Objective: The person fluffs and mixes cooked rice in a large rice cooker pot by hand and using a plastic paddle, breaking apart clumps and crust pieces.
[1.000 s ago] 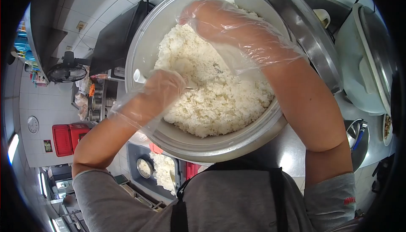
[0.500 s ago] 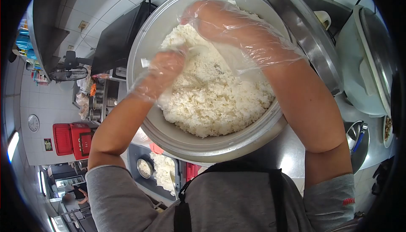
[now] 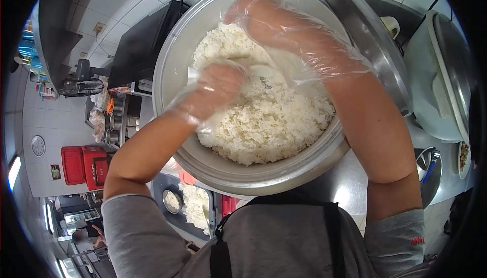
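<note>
A big round pot (image 3: 223, 174) holds a heap of cooked white rice (image 3: 274, 126). My left hand (image 3: 220, 82), in a clear plastic glove, is closed around a white rice paddle (image 3: 262, 70); its handle end sticks out on the left and its blade lies against the rice. Over the far part of the pot, my right hand (image 3: 258, 16), gloved too, bends down with curled fingers near the rice. A pale translucent sheet hangs under that hand and wrist; whether it is loose glove or a separate thing I cannot make out. My right fingertips are mostly hidden.
A metal lid (image 3: 373, 39) leans against the pot's right side. Farther right stands a pale lidded cooker (image 3: 431, 85). Below left, a grey tray (image 3: 167, 181) holds rice and a small bowl (image 3: 172, 202). A red box (image 3: 96, 169) and a fan (image 3: 81, 82) are at left.
My left hand has moved right and slightly down with the paddle, across the rice. My right hand has shifted slightly up and right.
</note>
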